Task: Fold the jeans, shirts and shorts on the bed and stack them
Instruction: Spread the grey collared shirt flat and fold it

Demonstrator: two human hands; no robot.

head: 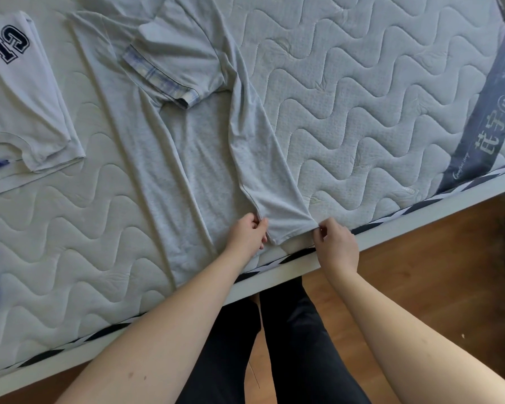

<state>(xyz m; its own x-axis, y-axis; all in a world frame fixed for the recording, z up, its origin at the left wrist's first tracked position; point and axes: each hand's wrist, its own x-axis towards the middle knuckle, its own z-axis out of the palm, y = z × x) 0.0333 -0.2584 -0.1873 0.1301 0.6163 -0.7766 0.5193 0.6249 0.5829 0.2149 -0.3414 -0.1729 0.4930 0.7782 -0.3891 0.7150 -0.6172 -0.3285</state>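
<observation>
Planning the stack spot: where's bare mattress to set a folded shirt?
Free: the quilted mattress right of the grey shirt, up to the label strip; also the near-left corner. Crowded: far left, around the white lettered shirt.

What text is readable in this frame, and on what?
"GL", large dark block letters on the folded white shirt; the rest of the word is cut off by the frame edge.
"花宇", pale characters on the grey band of the mattress; the small mark beside them is too blurred to read.
Small script line at the band's lower end: too small to read.
Grey shirt: no text.
</observation>
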